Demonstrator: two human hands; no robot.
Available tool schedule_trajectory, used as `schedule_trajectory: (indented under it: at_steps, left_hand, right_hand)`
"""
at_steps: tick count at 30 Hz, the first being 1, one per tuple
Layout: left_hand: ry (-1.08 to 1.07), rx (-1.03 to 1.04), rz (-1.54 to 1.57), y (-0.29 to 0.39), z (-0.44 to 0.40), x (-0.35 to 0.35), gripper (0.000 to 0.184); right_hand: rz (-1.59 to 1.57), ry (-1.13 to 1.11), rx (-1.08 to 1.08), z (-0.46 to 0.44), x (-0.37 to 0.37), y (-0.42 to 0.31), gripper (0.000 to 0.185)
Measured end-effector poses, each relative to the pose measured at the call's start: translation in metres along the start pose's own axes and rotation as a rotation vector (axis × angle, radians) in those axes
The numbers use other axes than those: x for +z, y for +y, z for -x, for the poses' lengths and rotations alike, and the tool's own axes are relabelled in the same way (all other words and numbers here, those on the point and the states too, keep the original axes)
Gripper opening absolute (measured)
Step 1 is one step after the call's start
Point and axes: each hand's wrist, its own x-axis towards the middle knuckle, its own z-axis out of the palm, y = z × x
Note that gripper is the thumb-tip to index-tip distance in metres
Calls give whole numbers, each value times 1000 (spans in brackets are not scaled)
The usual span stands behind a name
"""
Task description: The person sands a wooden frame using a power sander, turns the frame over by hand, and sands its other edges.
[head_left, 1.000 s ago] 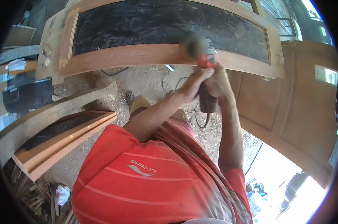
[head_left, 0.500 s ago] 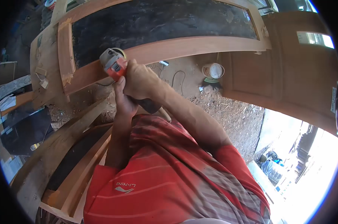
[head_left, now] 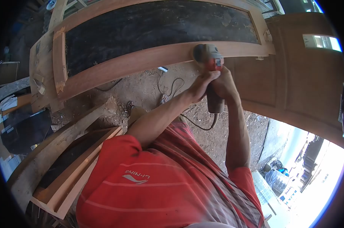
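Observation:
Both of my hands grip a red and grey angle grinder (head_left: pixel 216 60) with a dark rear body and a cable trailing from its end. My left hand (head_left: pixel 199 87) closes round its near side, thumb up on the red casing. Around the other side wraps my right hand (head_left: pixel 227 84), its fingers partly hidden. The round disc, smeared, is over the near rail of a wooden frame (head_left: pixel 134 61), toward the rail's right end; I cannot tell whether it touches. Inside the frame lies a dark, dusty panel (head_left: pixel 160 26).
A large brown panelled door (head_left: pixel 261 81) stands at the right. At lower left are a curved wooden beam (head_left: pixel 71 133) and another wooden frame (head_left: pixel 84 167). The cable (head_left: pixel 196 124) loops over the debris-strewn ground. Bags and clutter (head_left: pixel 276 171) are at lower right.
My hands have carried the grinder rightward along the near rail, from its left end toward its right end. The grinder now points more straight ahead, and the white bucket is hidden from sight.

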Motion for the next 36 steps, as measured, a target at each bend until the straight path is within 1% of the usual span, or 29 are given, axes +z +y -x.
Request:
schedule_trajectory:
  at_steps: [3,6,8,11,14,17,19,20,22,23,25,26,27,29,31,34,36]
  left_hand:
    - [-30,-37,5,-33,-45,19,66]
    - [-40,-97,-12,-45,-72,25,65]
    - [-37,-124,-18,-45,-76,23,65]
    - [1,-101,-21,-28,-51,19,63]
    - [-6,-31,-5,-11,-3,-5,64]
    - [70,25,-18,27,68,-24,65]
    - [154,73,14,57,132,-47,66]
    - [187,107,22,69,155,-52,64]
    - [257,166,69,87,196,-66,59]
    - [289,192,93,95,216,-73,57]
    - [377,288,69,111,253,-84,59]
    - [422,334,55,118,269,-90,60]
    - [460,378,81,125,284,-97,60]
    - [534,469,127,138,308,-110,61]
    - [554,513,158,153,326,-117,62]
    - [556,515,167,155,324,-116,62]
    - [545,485,114,147,307,-116,64]
  right_hand:
    - [-86,54,40,-11,-42,43,41]
    - [-117,75,67,-19,-63,52,39]
    - [-125,78,64,-22,-63,52,39]
    - [-110,47,54,-26,-47,61,40]
    - [-53,-15,-37,1,-2,8,41]
    - [-46,-174,-16,24,52,-41,37]
    - [81,-201,-142,40,110,-73,38]
    - [79,-255,-129,44,131,-81,39]
    - [195,-237,-144,52,173,-97,47]
    - [228,-282,-123,59,189,-113,51]
    - [249,-326,-184,70,221,-142,62]
    - [256,-432,-150,69,236,-155,73]
    - [272,-466,-193,74,248,-171,72]
    - [283,-518,-299,79,275,-193,69]
    - [274,-557,-421,78,297,-203,65]
    - [310,-525,-477,77,303,-202,58]
    - [293,-470,-428,73,282,-194,57]
